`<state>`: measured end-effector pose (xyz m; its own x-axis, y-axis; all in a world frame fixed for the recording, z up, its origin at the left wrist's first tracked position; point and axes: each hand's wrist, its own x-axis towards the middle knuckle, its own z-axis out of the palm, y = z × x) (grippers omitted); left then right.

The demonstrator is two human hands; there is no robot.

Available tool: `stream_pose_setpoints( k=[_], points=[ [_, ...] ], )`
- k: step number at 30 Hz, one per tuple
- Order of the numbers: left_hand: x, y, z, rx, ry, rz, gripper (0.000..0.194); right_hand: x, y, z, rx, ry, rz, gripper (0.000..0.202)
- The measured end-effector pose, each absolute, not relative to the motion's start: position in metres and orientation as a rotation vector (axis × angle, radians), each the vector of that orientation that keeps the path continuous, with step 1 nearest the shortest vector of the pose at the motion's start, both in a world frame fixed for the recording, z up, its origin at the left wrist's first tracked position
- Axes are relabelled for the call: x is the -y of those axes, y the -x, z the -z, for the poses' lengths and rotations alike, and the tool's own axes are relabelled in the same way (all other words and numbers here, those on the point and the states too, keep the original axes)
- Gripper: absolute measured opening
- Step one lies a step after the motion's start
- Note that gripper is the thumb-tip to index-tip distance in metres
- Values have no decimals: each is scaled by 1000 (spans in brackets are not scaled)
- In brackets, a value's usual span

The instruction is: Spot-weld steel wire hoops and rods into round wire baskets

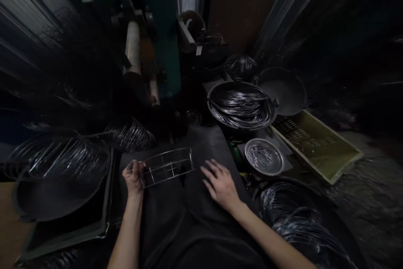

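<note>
A small rectangular wire frame (170, 164) with thin crossbars is held out over my lap, which is covered by dark cloth (176, 223). My left hand (134, 175) is closed around the frame's left end. Off the frame's right end, apart from it, my right hand (219, 181) hovers over the cloth with its fingers spread and nothing in them. To the right of that hand stands a round metal dish (278, 164) with a pile of short thin metal pieces, too small to name.
A bowl (217, 111) of bent wires stands ahead, beside a yellow crate (340, 151). More wire bundles (302, 223) lie at lower right. At left, wire loops (59, 160) rest in a wide pan (40, 202). A machine with a roller (132, 46) stands at the back left.
</note>
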<state>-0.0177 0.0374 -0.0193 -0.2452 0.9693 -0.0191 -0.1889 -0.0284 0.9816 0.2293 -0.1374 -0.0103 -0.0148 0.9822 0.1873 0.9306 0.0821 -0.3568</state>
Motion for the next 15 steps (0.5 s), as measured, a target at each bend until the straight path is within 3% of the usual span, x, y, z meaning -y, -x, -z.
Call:
stream_pose_setpoints(
  k=[6, 11, 15],
  points=[
    [-40, 7, 34, -1474, -1347, -1143, 33, 80, -335, 6, 1851, 1877, -45, 30],
    [-51, -3, 47, -1465, -1428, -1117, 35, -33, -463, -45, 1455, 2271, 307, 30],
    [-45, -18, 29, -1571, -1441, -1121, 38, -83, -515, -65, 1496, 2546, 296, 42]
  ],
)
